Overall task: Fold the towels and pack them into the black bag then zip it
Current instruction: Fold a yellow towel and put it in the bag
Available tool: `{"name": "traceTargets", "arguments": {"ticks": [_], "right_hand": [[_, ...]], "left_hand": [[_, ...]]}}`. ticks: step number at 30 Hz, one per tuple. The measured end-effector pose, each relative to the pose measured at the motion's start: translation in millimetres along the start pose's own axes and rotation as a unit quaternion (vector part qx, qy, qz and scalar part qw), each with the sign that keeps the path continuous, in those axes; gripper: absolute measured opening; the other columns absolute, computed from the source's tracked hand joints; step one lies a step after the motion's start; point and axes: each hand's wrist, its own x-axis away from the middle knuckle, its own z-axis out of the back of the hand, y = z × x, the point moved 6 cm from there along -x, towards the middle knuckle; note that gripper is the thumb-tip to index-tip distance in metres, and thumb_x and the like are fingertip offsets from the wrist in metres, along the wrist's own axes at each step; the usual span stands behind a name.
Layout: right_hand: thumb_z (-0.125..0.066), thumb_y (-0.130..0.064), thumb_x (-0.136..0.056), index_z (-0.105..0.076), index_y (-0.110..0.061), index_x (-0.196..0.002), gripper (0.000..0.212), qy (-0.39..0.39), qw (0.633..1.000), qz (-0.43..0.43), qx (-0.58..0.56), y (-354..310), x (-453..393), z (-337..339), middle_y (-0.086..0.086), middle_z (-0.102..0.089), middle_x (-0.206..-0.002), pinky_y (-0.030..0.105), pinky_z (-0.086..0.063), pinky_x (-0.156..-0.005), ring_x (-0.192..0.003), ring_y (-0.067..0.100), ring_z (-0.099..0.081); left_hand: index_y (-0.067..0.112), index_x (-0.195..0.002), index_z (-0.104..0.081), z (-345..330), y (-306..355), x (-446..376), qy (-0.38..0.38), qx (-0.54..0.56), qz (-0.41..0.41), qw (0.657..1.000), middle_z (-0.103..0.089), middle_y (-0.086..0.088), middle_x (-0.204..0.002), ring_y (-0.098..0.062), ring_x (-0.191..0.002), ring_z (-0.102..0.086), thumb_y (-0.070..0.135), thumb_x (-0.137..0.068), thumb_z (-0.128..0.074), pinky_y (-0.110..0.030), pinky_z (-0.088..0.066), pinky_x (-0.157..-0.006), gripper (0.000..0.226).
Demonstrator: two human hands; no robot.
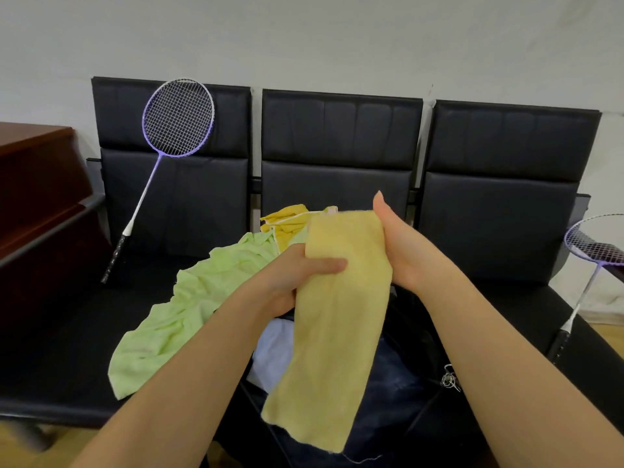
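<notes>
No legible text, label, brand or number anywhere.

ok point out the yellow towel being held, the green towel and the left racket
yellow towel [337, 332], head view, middle of the hanging folded strip
green towel [189, 309], head view, crumpled middle on the seat
left badminton racket [178, 117], head view, strung head against the backrest

- The bench [67, 376] is a row of three black padded seats with tall backs, set against a pale wall.
- A green towel [189, 305] lies crumpled across the left and middle seats.
- A yellow towel [287, 221] lies bunched at the far edge of the middle seat.
- A purple racket [158, 163] stands on the left seat, leaning on its back.
- A second racket [589, 265] leans at the right end.
- A black bag [405, 393] sits open on the near middle seat.
</notes>
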Motion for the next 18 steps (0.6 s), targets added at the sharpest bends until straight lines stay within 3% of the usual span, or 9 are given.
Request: {"name": "traceTargets", "arguments": {"ticks": [1,3,5,8,10,13,15,18], "right_hand": [[-0.069,-0.076,-0.063,-0.065,-0.028,-0.117,0.072,-0.018,1.000,-0.007,0.006,8.2,5.0,1.3,0.001,-0.053,-0.137,0.043,-0.056,-0.084,-0.125,0.019,-0.052],[-0.060,-0.053,-0.081,-0.061,-0.022,-0.112,0.044,-0.063,0.998,-0.017,0.019,24.1,22.0,-2.6,0.003,-0.068,-0.112,0.039,-0.057,-0.078,-0.105,0.019,-0.064],[-0.060,-0.031,-0.085,-0.059,-0.030,-0.116,0.030,-0.129,0.991,0.004,0.045,37.5,30.8,-1.3,-0.001,-0.073,-0.108,0.035,-0.059,-0.077,-0.097,0.016,-0.070],[-0.070,-0.010,-0.085,-0.051,-0.047,-0.120,0.054,-0.114,0.988,0.044,0.095,38.1,27.3,-1.8,-0.007,-0.063,-0.125,0.033,-0.058,-0.081,-0.105,0.014,-0.067],[-0.074,-0.011,-0.083,-0.043,-0.044,-0.138,0.072,-0.081,0.988,0.059,0.116,35.2,21.0,-6.3,-0.006,-0.048,-0.139,0.041,-0.054,-0.094,-0.117,0.020,-0.059],[-0.070,-0.009,-0.086,-0.045,-0.032,-0.140,0.064,-0.060,0.990,0.096,0.081,30.2,15.8,-9.9,-0.006,-0.043,-0.135,0.044,-0.050,-0.100,-0.119,0.021,-0.057],[-0.066,-0.011,-0.090,-0.051,-0.025,-0.136,0.051,-0.045,0.992,0.099,0.065,28.1,13.1,-10.7,-0.002,-0.047,-0.130,0.042,-0.051,-0.098,-0.118,0.023,-0.058],[-0.062,-0.019,-0.093,-0.058,-0.022,-0.126,0.034,-0.022,0.994,0.094,0.059,27.8,13.9,-10.3,0.005,-0.053,-0.128,0.040,-0.053,-0.096,-0.111,0.021,-0.062]], "left_hand": [[0.017,-0.096,-0.067,-0.3,-0.8,-1.6,0.011,0.013,0.007,1.000,-0.075,0.000,-0.090,-0.016,-0.083,-0.072,0.009,-0.084,-0.068,-0.030,-0.058,-0.069,0.015],[0.016,-0.098,-0.067,1.1,-3.0,-6.0,0.035,0.040,0.020,0.998,-0.074,-0.006,-0.098,-0.021,-0.089,-0.070,0.010,-0.084,-0.069,-0.035,-0.058,-0.074,0.015],[0.015,-0.101,-0.066,3.8,-5.6,-9.9,0.053,0.044,0.029,0.997,-0.072,-0.009,-0.104,-0.024,-0.093,-0.069,0.011,-0.084,-0.070,-0.036,-0.057,-0.074,0.018],[0.011,-0.108,-0.064,11.3,-11.2,-12.5,0.092,-0.004,0.032,0.995,-0.070,-0.009,-0.108,-0.023,-0.094,-0.068,0.018,-0.082,-0.074,-0.035,-0.057,-0.071,0.029],[0.009,-0.122,-0.058,20.4,-13.0,-12.1,0.136,-0.028,0.022,0.990,-0.066,-0.009,-0.117,-0.025,-0.101,-0.065,0.029,-0.079,-0.076,-0.040,-0.056,-0.082,0.051],[0.019,-0.141,-0.038,33.5,-15.5,-5.1,0.180,-0.049,0.009,0.982,-0.053,-0.002,-0.131,-0.025,-0.114,-0.058,0.042,-0.077,-0.075,-0.045,-0.051,-0.095,0.078],[0.029,-0.141,-0.038,31.5,-13.3,0.2,0.137,-0.093,-0.024,0.986,-0.052,0.000,-0.130,-0.022,-0.115,-0.057,0.034,-0.078,-0.076,-0.042,-0.052,-0.095,0.074],[0.035,-0.125,-0.052,23.2,-10.1,6.6,0.068,-0.119,-0.059,0.989,-0.056,0.004,-0.121,-0.017,-0.109,-0.059,0.010,-0.076,-0.078,-0.037,-0.054,-0.091,0.060]]}}
